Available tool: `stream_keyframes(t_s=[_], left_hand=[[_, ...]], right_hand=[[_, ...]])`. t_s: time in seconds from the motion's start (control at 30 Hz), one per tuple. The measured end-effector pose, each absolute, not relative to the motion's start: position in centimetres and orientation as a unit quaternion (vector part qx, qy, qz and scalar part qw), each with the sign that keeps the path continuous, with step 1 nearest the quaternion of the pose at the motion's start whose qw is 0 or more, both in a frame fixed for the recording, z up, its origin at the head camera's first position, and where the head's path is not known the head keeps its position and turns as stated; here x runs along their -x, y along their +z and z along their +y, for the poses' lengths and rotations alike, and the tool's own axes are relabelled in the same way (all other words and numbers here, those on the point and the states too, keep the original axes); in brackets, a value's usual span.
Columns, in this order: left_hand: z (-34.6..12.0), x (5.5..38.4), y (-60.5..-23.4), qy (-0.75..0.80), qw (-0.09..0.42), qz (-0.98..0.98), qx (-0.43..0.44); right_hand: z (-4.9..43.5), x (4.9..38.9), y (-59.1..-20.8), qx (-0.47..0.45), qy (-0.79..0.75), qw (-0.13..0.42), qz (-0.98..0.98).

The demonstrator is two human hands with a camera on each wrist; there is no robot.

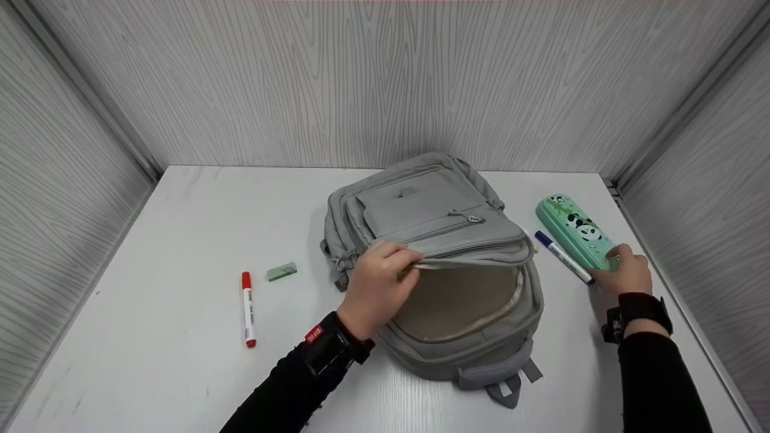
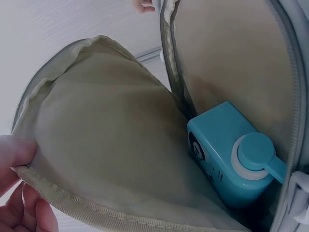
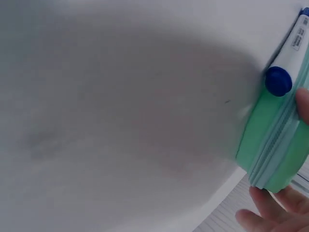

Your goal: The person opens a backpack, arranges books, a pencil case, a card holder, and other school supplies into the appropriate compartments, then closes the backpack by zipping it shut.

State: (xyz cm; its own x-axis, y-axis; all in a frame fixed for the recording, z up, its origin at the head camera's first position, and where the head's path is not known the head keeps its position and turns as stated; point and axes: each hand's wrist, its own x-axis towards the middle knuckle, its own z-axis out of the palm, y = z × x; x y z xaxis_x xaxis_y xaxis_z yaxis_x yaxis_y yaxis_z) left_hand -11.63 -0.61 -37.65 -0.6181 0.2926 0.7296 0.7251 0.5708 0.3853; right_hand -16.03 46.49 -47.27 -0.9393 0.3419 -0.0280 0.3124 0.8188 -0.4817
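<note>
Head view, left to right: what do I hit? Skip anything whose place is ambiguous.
Red marker → green eraser → grey backpack → green pencil case → right hand.

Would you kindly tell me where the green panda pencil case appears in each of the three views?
Head: the green pencil case lies at the right, beyond the grey backpack, its near end at the right hand.
Left wrist: not visible in it.
Right wrist: at the right edge, partly cut off.
Shared landmark, head and right wrist only: the blue-capped marker alongside it.
</note>
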Motion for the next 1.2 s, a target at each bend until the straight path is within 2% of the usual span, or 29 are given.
stream_keyframes(t_s=[0.2, 0.43, 0.57, 0.7, 0.83, 1.0, 1.2], left_hand=[[-0.6, 11.9, -37.5, -0.376, 0.284, -0.833, 0.292], [-0.8, 12.2, -37.6, -0.393, 0.287, -0.829, 0.276], [-0.9, 12.2, -37.3, -0.401, 0.283, -0.829, 0.267], [-1.0, 12.2, -37.1, -0.41, 0.271, -0.83, 0.262], [-1.1, 12.2, -37.0, -0.408, 0.27, -0.832, 0.262], [-1.2, 12.4, -36.8, -0.409, 0.27, -0.831, 0.263], [-1.2, 12.5, -36.5, -0.414, 0.259, -0.83, 0.271]], right_hand=[[45.6, 14.6, -45.5, 0.214, 0.342, 0.087, -0.911], [42.9, 11.1, -42.6, 0.23, 0.422, 0.148, -0.865], [40.9, 7.1, -41.4, 0.171, 0.506, 0.195, -0.823], [39.5, 3.0, -40.4, 0.055, 0.639, 0.243, -0.727], [38.9, -0.1, -39.3, -0.081, 0.664, 0.216, -0.711], [37.8, -1.3, -39.2, -0.194, 0.589, 0.123, -0.774], [33.7, 0.9, -40.7, -0.184, 0.455, 0.067, -0.868]])
